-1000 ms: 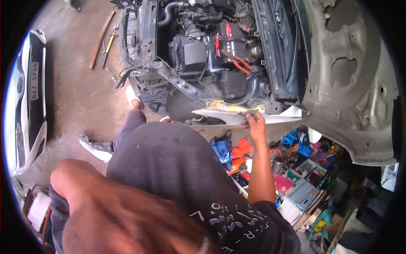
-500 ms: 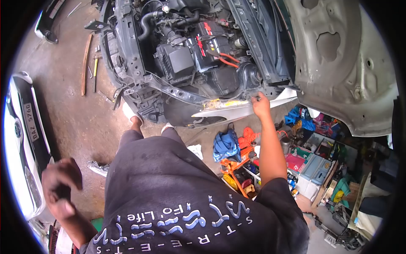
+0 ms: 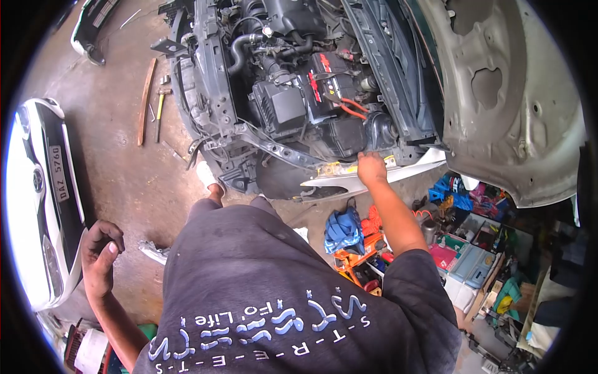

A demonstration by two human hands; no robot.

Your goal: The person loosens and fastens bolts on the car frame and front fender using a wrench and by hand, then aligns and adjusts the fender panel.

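My left hand [image 3: 102, 255] is raised at the left, over the floor, with loosely curled fingers, the thumb apart and nothing visible in it. My right hand [image 3: 372, 168] is closed at the upper edge of the white fender [image 3: 349, 179], beside the yellow-marked strip; what its fingers pinch is hidden. Beyond it lies the open engine bay with a black battery [image 3: 329, 84], a black air filter box [image 3: 286, 103] and orange-handled pliers [image 3: 354, 107] near the battery.
A raised hood [image 3: 517, 118] fills the right. A white bumper [image 3: 47, 199] lies at the left. On the floor are a wooden strip [image 3: 146, 103] and a hammer [image 3: 160, 112]. A blue bag [image 3: 344, 230], an orange jack [image 3: 358, 258] and toolboxes [image 3: 471, 268] lie at lower right.
My left hand has swung from in front of my chest out to the left. My right hand has closed and shifted along the fender edge. The head view has shifted.
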